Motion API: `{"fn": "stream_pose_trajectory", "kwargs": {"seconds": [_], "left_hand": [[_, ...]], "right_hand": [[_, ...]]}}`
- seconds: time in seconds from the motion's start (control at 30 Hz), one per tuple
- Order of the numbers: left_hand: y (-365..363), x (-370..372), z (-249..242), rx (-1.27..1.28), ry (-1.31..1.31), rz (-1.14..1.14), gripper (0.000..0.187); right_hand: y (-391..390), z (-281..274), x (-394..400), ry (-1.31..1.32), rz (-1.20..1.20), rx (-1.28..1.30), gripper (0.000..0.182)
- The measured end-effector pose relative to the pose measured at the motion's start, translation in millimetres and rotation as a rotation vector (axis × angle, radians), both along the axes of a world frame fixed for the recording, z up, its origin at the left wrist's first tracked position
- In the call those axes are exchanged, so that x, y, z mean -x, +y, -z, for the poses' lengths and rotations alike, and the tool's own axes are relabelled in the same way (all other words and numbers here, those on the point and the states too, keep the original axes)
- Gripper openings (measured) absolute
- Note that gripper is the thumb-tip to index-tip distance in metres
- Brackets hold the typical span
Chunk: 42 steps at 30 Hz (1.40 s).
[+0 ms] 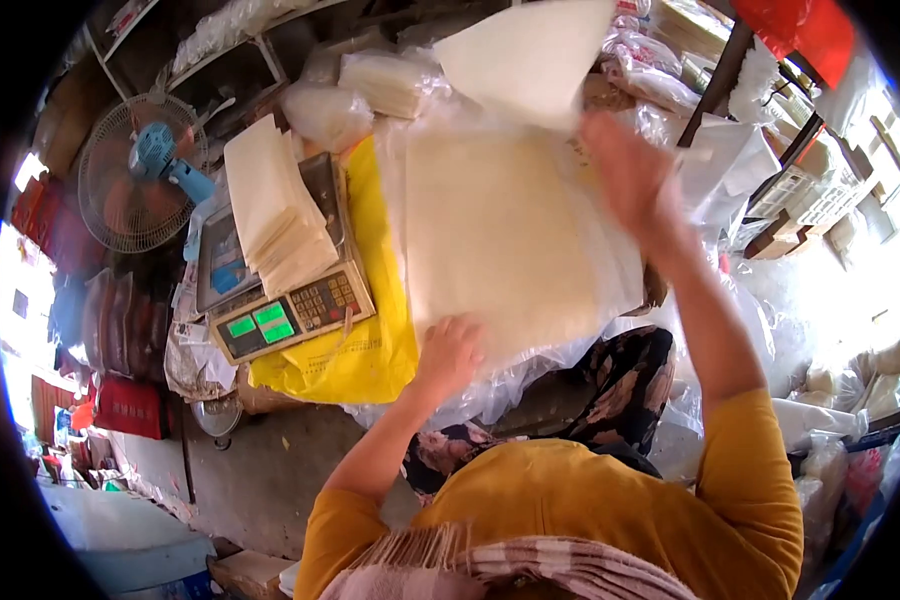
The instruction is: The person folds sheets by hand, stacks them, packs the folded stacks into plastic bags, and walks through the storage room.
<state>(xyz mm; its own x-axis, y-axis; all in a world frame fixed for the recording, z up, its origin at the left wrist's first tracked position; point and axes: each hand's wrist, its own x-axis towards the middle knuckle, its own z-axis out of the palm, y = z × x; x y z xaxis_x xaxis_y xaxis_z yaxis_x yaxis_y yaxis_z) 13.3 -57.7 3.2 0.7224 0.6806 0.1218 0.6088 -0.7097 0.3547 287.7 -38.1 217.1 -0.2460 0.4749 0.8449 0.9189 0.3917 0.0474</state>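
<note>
A large cream sheet (505, 245), apparently the top of a flat pile, lies on clear plastic in front of me. My left hand (452, 352) rests on its near left corner, fingers laid over the edge. At the far right corner, my right hand (628, 170) is raised and smeared by motion. From its fingertips a lifted, curved cream sheet (525, 62) stands up at the back; the grip itself is blurred. Left of the pile, a bundle of folded cream sheets (278, 210) sits on a digital scale (295, 318) with green displays.
A yellow plastic bag (375, 350) lies under the scale and pile. To the left stands a fan (145, 165). Plastic-wrapped packs (395, 82) line the back, with a red bag (805, 35) hanging at upper right. Stacked goods (820, 180) fill the right side.
</note>
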Motion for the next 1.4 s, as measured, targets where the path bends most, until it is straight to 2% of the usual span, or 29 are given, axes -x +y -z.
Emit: {"fn": "stream_pose_trajectory", "kwargs": {"seconds": [0.03,0.07,0.13,0.2,0.23,0.27,0.33,0.37,0.4,0.47,0.5,0.53,0.57,0.6,0.7,0.8,0.9,1.0,1.07,1.13,1.2,1.3,1.4], "left_hand": [[2,0,0,0.015,-0.005,0.0,0.05],[3,0,-1,0.182,-0.194,-0.11,0.049],[6,0,-4,0.526,-0.565,-0.332,0.048],[6,-1,-27,0.173,-0.807,-0.407,0.049],[6,-2,-35,-0.008,-0.921,-0.441,0.049],[9,4,-30,0.008,-0.8,-0.359,0.047],[12,25,-17,0.047,-0.557,-0.196,0.042],[7,31,-18,0.447,-0.658,-0.185,0.025],[5,32,-23,0.534,-0.736,-0.272,0.021],[0,34,-34,0.712,-0.882,-0.454,0.012],[3,34,-48,0.628,-0.832,-0.51,0.011],[9,34,-50,0.574,-0.84,-0.522,0.018],[14,27,-51,0.409,-0.871,-0.549,0.026],[19,18,-52,0.239,-0.9,-0.57,0.034],[37,-7,-53,-0.454,-0.352,-0.259,0.053],[38,-30,-13,-0.186,-0.061,-0.063,0.058],[39,-37,9,-0.064,0.009,-0.108,0.06],[39,-35,14,-0.068,0.009,-0.092,0.062],[39,-35,14,-0.063,0.002,-0.09,0.06],[38,-35,15,-0.09,0.002,-0.083,0.058],[35,-32,18,-0.146,0.018,-0.074,0.056],[47,-16,16,-0.219,-0.028,0.08,0.044],[59,4,-1,-0.241,0.102,0.009,0.03]], "right_hand": [[-9,16,6,-0.129,-0.076,0.057,0.018],[-17,37,14,-0.257,-0.152,0.118,0.019],[-34,84,27,-0.251,-0.225,0.266,0.019],[-53,117,30,-0.318,-0.277,0.415,0.017],[-64,126,32,-0.267,-0.289,0.526,0.017],[-73,135,32,-0.214,-0.3,0.639,0.016],[-79,136,29,-0.109,-0.373,0.702,0.016],[-84,122,27,-0.088,-0.381,0.731,0.016],[-88,104,26,-0.064,-0.389,0.761,0.015],[-84,68,8,0.049,-0.242,1.139,0.024],[-75,53,-6,0.101,-0.179,1.177,0.028],[-60,65,-24,-0.005,-0.102,1.031,0.029],[-42,54,-25,0.054,-0.003,1.175,0.026],[-19,61,-30,0.054,0.059,1.168,0.024],[38,109,-36,0.093,0.292,1.186,0.02],[79,161,-36,-0.007,0.516,1.215,0.018],[86,182,-34,-0.122,0.549,1.032,0.022],[59,170,-25,-0.12,0.513,0.813,0.036],[35,162,-9,0.024,0.414,0.879,0.045],[1,179,10,0.079,0.31,0.797,0.046],[-30,216,25,-0.016,0.343,0.777,0.045],[-43,239,25,0.055,0.297,0.697,0.046],[-38,211,30,0.098,0.313,0.986,0.046]]}}
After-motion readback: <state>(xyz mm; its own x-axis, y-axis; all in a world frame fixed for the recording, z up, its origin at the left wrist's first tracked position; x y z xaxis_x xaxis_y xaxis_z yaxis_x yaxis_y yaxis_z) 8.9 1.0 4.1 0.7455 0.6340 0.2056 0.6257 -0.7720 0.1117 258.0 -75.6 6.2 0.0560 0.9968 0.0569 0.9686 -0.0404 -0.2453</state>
